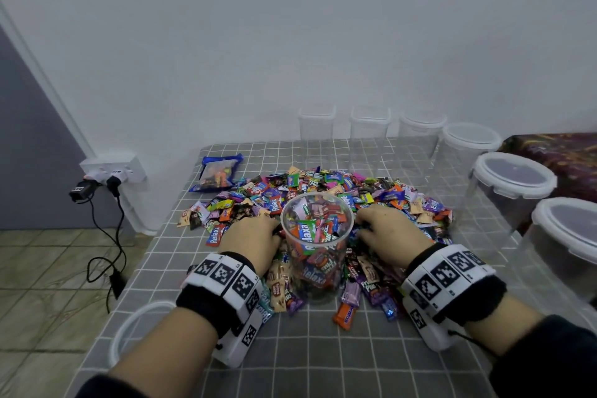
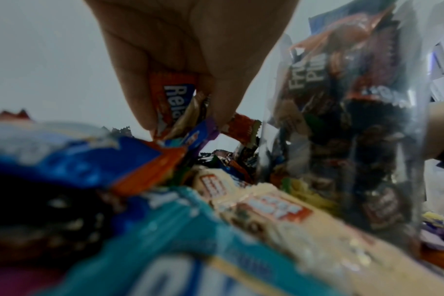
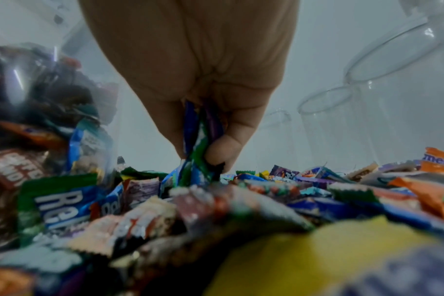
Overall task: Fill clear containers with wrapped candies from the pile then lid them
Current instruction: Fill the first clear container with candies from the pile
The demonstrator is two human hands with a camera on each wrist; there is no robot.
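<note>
A tall clear container (image 1: 318,249), nearly full of wrapped candies, stands without a lid in the middle of the candy pile (image 1: 326,191). My left hand (image 1: 250,237) lies in the pile just left of it and grips several candies (image 2: 175,112), an orange wrapper among them. My right hand (image 1: 389,233) lies just right of the container and pinches a bunch of blue, green and purple candies (image 3: 199,140) at the pile's surface. Through the container wall (image 2: 342,120) (image 3: 38,90) the packed wrappers show. A loose white lid (image 1: 137,329) lies at the table's near left edge.
Several empty clear containers (image 1: 370,139) stand along the wall and down the right side, some with white lids (image 1: 513,173). A blue candy bag (image 1: 218,173) lies at the back left. A wall socket with plugs and cables (image 1: 108,178) hangs left of the grey checked tablecloth (image 1: 307,359).
</note>
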